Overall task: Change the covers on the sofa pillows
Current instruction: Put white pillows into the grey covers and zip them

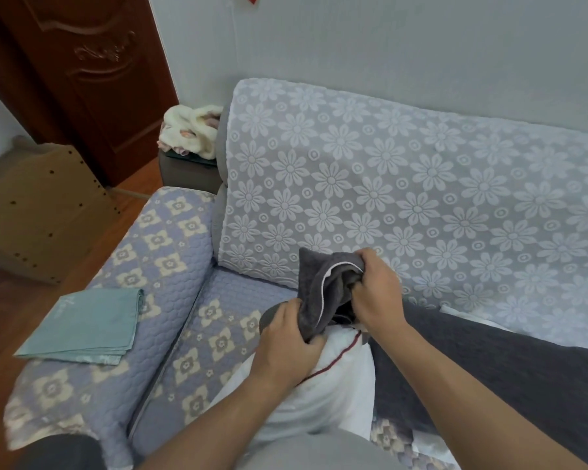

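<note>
Both hands clutch the dark grey cover (pixel 323 290): the left hand (pixel 286 337) has its fingers curled round the bunched cloth at the near-left edge of the opening, and the right hand (pixel 375 290) grips a fold at the far-right edge, so the mouth of the cover is held gathered just above the pillow.

Largest first: the sofa (pixel 421 184), with a white flowered lace throw over its back and a quilted lilac pad on the seat and the left arm. On the seat to the right lies a second grey-covered pillow (pixel 489 361), with a white edge showing at its far side. In front of the person stands the white pillow (pixel 326 395), its insert bare, a dark red piping line running across it; its top corner touches the cover. On the sofa's left arm rests a folded stack of teal covers (pixel 89 327) (apparently the fresh ones, untouched). Far left, behind the sofa, a cream bundle of cloth (pixel 190 130) sits on a small stand.

Judging from this, the task is at an early stage: the old cover is almost wholly off this pillow, no teal cover is on anything yet, and the right-hand pillow is not yet stripped.
</note>
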### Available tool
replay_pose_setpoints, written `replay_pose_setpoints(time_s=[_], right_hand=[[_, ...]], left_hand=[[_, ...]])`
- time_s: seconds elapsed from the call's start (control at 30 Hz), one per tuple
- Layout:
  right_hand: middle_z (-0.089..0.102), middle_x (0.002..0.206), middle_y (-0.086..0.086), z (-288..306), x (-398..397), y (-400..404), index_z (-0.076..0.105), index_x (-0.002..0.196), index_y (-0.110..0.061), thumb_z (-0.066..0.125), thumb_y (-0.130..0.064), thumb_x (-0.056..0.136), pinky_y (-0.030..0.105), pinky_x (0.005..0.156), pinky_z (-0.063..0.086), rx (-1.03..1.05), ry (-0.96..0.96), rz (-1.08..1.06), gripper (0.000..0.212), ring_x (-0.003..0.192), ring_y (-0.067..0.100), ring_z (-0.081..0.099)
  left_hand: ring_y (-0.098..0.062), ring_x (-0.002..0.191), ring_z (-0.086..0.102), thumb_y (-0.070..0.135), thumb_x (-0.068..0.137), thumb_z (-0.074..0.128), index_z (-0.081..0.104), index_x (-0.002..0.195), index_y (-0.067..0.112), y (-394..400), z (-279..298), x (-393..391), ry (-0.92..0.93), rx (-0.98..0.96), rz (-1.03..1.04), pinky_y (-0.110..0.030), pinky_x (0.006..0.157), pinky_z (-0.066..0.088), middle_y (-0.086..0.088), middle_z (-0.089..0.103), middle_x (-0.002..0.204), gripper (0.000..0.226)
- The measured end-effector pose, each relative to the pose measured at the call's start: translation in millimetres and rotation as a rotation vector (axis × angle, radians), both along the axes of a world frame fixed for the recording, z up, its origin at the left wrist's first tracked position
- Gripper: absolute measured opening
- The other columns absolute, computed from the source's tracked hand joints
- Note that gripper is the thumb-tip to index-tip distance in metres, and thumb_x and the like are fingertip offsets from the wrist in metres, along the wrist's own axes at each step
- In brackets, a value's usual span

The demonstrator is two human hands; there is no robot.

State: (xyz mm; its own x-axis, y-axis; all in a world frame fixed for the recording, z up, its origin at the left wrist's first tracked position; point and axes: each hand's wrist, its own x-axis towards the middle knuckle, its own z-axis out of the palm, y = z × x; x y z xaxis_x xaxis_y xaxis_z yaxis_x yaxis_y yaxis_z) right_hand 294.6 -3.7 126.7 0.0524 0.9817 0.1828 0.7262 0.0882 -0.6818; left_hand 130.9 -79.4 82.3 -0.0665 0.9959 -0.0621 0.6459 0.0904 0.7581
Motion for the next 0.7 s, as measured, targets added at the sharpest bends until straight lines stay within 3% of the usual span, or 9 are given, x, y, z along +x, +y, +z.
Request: replay_pose_setpoints(time_s=[0.07, 0.13, 0.27, 0.37, 0.47, 0.53, 0.6, 0.63, 0.7], right_hand=[[0.055, 0.079, -0.001, 1.7, -6.8, 1.8, 0.048, 0.088, -0.016, 0.049, 0.0, 0.08, 0.037, 0.061, 0.034, 0.01, -0.083, 0.061, 0.018, 0.071, 0.02, 0.049], [0.052, 0.079, 0.0, 0.5, -13.1, -0.7, 0.044, 0.088, -0.017, 0.051, -0.001, 0.077, 0.038, 0.06, 0.034, 0.028, -0.158, 0.217, 0.021, 0.071, 0.021, 0.047], [0.052, 0.081, 0.001, -16.0, -5.9, -7.3, 0.045, 0.09, -0.016, 0.059, -0.001, 0.076, 0.039, 0.056, 0.039, 0.088, -0.445, 0.425, 0.025, 0.067, 0.026, 0.05], [0.051, 0.084, 0.003, -37.9, 26.1, -1.7, 0.046, 0.093, -0.015, 0.065, -0.001, 0.074, 0.037, 0.049, 0.038, 0.044, -0.571, 0.213, 0.031, 0.059, 0.03, 0.051], [0.055, 0.099, 0.004, -50.1, 45.3, -3.0, 0.057, 0.104, -0.015, 0.062, 0.002, 0.075, 0.038, 0.054, 0.044, -0.043, -0.435, -0.036, 0.034, 0.067, 0.031, 0.056], [0.061, 0.105, 0.002, -49.6, 42.0, -4.4, 0.062, 0.114, -0.015, 0.057, 0.005, 0.077, 0.039, 0.068, 0.049, -0.063, -0.202, -0.167, 0.042, 0.082, 0.026, 0.06], [0.068, 0.098, -0.004, -42.0, 31.4, -5.0, 0.066, 0.109, -0.021, 0.052, 0.007, 0.078, 0.04, 0.079, 0.053, -0.111, 0.105, -0.281, 0.044, 0.089, 0.019, 0.063], [0.069, 0.09, -0.006, -38.7, 25.6, -5.9, 0.066, 0.102, -0.023, 0.05, 0.008, 0.077, 0.04, 0.077, 0.054, -0.119, 0.209, -0.286, 0.043, 0.086, 0.018, 0.064], [0.068, 0.078, -0.009, -34.9, 13.2, -11.7, 0.064, 0.091, -0.024, 0.047, 0.012, 0.074, 0.033, 0.069, 0.052, -0.113, 0.239, -0.19, 0.044, 0.077, 0.013, 0.064]], left_hand=[[-0.021, 0.088, 0.06, 0.052, 0.08, 0.063, 0.058, 0.096, 0.025, 4.1, 5.7, 5.2, 0.073, -0.036, 0.022, -0.034, 0.076, 0.047, 0.006, 0.064, 0.089, 0.031], [-0.029, 0.089, 0.065, 0.056, 0.086, 0.058, 0.069, 0.09, 0.018, 13.0, 6.0, 4.8, 0.166, -0.093, 0.081, -0.035, 0.073, 0.048, -0.004, 0.072, 0.09, 0.04], [-0.04, 0.088, 0.065, 0.032, 0.097, 0.049, 0.073, 0.089, 0.007, 18.6, 1.7, -9.0, 0.053, -0.177, 0.311, -0.036, 0.069, 0.047, -0.021, 0.073, 0.096, 0.036], [-0.042, 0.09, 0.064, 0.016, 0.093, 0.054, 0.072, 0.104, 0.005, 7.5, 1.7, -11.6, 0.057, -0.069, 0.291, -0.037, 0.072, 0.047, -0.023, 0.072, 0.098, 0.024], [-0.036, 0.093, 0.065, 0.005, 0.086, 0.052, 0.055, 0.142, 0.017, 1.1, 1.4, -9.0, 0.166, 0.015, 0.045, -0.038, 0.081, 0.047, -0.018, 0.072, 0.101, 0.058], [-0.034, 0.086, 0.065, 0.003, 0.082, 0.051, 0.049, 0.148, 0.022, 4.0, 0.5, -10.6, 0.195, 0.068, -0.044, -0.038, 0.077, 0.048, -0.016, 0.072, 0.094, 0.069], [-0.032, 0.075, 0.066, 0.003, 0.077, 0.056, 0.062, 0.134, 0.019, 5.7, -3.7, -13.6, 0.25, 0.116, -0.101, -0.036, 0.065, 0.049, -0.011, 0.071, 0.086, 0.06], [-0.029, 0.071, 0.065, 0.004, 0.077, 0.061, 0.069, 0.121, 0.016, 5.8, -7.9, -14.2, 0.265, 0.174, -0.109, -0.034, 0.061, 0.048, -0.007, 0.069, 0.086, 0.046], [-0.023, 0.08, 0.062, 0.014, 0.088, 0.069, 0.071, 0.105, 0.012, 3.6, -15.9, -14.8, 0.274, 0.292, -0.102, -0.033, 0.064, 0.049, -0.001, 0.064, 0.097, 0.018]])
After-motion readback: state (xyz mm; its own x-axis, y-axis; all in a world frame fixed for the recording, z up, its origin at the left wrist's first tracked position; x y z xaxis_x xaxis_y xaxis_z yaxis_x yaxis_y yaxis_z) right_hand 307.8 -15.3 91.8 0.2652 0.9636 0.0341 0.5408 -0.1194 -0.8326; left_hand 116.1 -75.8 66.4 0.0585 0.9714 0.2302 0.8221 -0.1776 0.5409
